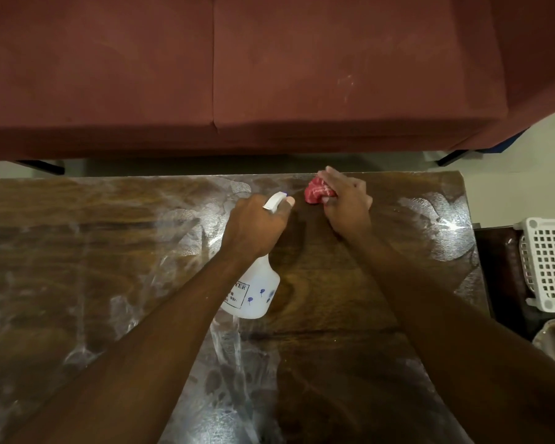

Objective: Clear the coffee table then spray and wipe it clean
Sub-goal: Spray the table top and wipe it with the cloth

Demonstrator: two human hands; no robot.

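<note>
table (77, 251) cleared, streaked wet | our left hand (253, 225) gripped spray bottle (253, 290) | right hand (346, 200) clutched red cloth (316, 192), upper centre | we judged wiping unfinished

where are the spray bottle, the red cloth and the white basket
spray bottle (255, 294): head view, on its translucent body beside the printed label
red cloth (314, 192): head view, on the bunched part that shows
white basket (548, 261): head view, on its gridded side wall
</note>
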